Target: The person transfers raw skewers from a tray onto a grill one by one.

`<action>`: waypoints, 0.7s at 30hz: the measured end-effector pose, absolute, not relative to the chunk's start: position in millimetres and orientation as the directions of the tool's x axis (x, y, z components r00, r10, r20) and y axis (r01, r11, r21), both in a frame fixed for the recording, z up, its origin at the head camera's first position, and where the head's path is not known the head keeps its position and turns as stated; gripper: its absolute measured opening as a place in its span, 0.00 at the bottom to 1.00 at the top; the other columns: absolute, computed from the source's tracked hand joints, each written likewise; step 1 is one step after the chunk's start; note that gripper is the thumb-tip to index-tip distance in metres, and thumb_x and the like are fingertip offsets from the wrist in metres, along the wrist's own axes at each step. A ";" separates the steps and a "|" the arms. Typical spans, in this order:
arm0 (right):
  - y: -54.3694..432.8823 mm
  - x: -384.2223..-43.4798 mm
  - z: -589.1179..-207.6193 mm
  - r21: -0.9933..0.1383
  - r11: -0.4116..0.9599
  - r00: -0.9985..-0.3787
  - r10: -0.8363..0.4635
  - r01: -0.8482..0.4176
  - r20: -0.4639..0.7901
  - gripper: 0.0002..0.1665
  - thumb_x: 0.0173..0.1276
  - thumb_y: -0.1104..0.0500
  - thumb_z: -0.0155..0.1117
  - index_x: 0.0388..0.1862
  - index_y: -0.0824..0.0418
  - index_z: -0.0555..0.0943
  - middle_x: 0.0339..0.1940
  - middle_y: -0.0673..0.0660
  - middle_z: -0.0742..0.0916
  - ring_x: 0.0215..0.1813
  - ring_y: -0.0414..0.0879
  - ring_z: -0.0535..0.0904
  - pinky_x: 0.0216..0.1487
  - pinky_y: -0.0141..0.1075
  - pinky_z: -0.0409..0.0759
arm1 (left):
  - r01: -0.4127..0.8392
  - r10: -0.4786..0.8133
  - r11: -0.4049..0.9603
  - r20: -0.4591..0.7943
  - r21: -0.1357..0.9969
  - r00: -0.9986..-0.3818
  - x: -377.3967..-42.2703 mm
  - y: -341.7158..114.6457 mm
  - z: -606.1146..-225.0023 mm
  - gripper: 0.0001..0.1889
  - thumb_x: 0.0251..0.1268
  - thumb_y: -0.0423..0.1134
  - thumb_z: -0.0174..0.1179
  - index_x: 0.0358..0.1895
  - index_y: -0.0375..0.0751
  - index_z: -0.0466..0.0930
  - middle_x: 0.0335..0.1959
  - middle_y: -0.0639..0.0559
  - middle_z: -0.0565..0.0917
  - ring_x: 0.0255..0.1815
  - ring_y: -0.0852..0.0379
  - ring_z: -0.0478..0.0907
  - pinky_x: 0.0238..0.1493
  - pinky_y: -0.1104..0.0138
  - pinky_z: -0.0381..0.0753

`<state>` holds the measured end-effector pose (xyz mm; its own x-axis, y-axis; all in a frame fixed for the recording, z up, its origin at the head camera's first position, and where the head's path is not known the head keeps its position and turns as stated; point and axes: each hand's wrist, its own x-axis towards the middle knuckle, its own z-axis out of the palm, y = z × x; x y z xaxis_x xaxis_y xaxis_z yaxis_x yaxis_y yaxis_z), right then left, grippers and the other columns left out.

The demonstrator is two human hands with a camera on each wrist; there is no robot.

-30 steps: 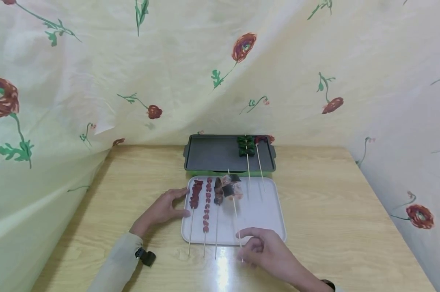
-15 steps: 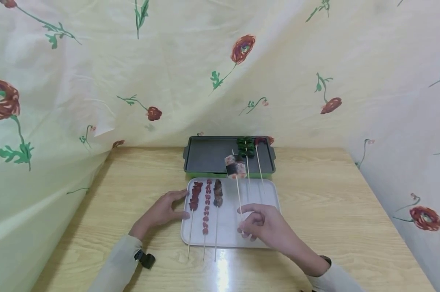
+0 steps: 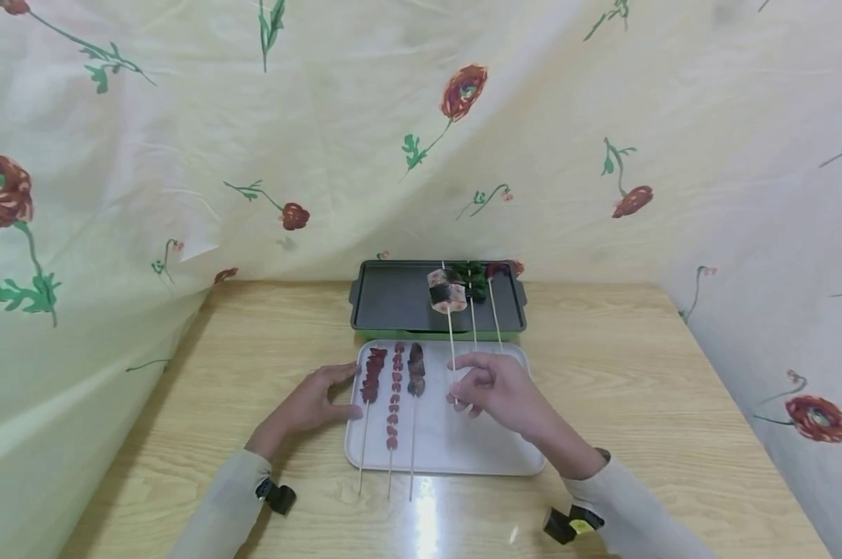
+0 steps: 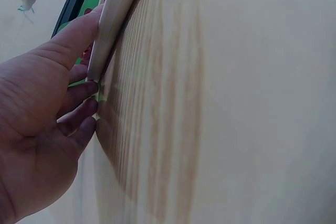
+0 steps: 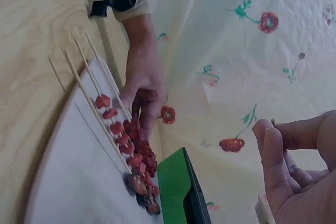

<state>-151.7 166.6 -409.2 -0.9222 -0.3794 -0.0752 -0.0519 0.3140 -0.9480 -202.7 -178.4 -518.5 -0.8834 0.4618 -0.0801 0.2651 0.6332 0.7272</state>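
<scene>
My right hand (image 3: 494, 392) pinches the stick of a skewer (image 3: 447, 293) threaded with thick pale-pink chunks banded in black. In the head view its food end appears over the griddle (image 3: 400, 299), left of a green skewer (image 3: 475, 281); whether it touches is unclear. In the right wrist view the right hand (image 5: 299, 166) has thumb and index together, the food out of frame. My left hand (image 3: 316, 400) rests on the left rim of the white tray (image 3: 484, 454), thumb and fingers spread. On the tray lie a dark-red meat skewer (image 3: 373, 375), a small-red-piece skewer (image 3: 394, 400) and a brown skewer (image 3: 416, 371).
A thin skewer with a dark-red tip (image 3: 498, 269) lies at the griddle's right end, its stick reaching over the tray. Sticks on the tray jut past its front edge onto the wooden table (image 3: 638, 365). A flowered cloth (image 3: 365, 140) hangs behind the griddle.
My right hand has lifted the pink-and-black skewer from the tray and carried it forward, so its food end is now over the griddle. My left hand has stayed on the tray's rim.
</scene>
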 end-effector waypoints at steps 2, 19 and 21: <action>165.6 -156.4 -410.5 -0.947 0.317 -0.926 -0.371 -0.052 -0.074 0.21 0.71 0.67 0.66 0.60 0.74 0.78 0.33 0.66 0.90 0.35 0.50 0.89 0.32 0.41 0.90 | 0.265 0.462 0.634 -0.080 0.727 -0.883 -202.3 -178.9 -518.8 0.46 0.57 0.51 0.76 0.76 0.39 0.66 0.77 0.45 0.67 0.79 0.42 0.62 0.80 0.48 0.59; 163.3 -194.3 -417.4 -0.947 0.320 -0.934 -0.334 0.016 -0.128 0.23 0.72 0.66 0.65 0.63 0.74 0.77 0.35 0.62 0.91 0.38 0.49 0.88 0.38 0.39 0.90 | 0.274 0.463 0.641 -0.077 0.717 -0.883 -203.3 -180.2 -519.7 0.45 0.58 0.53 0.75 0.76 0.40 0.66 0.77 0.45 0.67 0.79 0.42 0.61 0.80 0.48 0.60; 163.2 -200.3 -419.1 -0.948 0.318 -0.931 -0.340 0.019 -0.132 0.23 0.72 0.67 0.64 0.63 0.74 0.76 0.36 0.62 0.91 0.39 0.48 0.88 0.38 0.39 0.91 | 0.274 0.462 0.642 -0.076 0.716 -0.883 -203.5 -180.1 -519.9 0.45 0.58 0.53 0.75 0.76 0.40 0.66 0.77 0.45 0.67 0.79 0.42 0.61 0.80 0.48 0.60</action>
<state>-200.3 163.2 -419.1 -0.9309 -0.3404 -0.1325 0.0188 0.3175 -0.9481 -203.5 -180.1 -519.9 -0.8834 0.4623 -0.0764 0.2740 0.6420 0.7161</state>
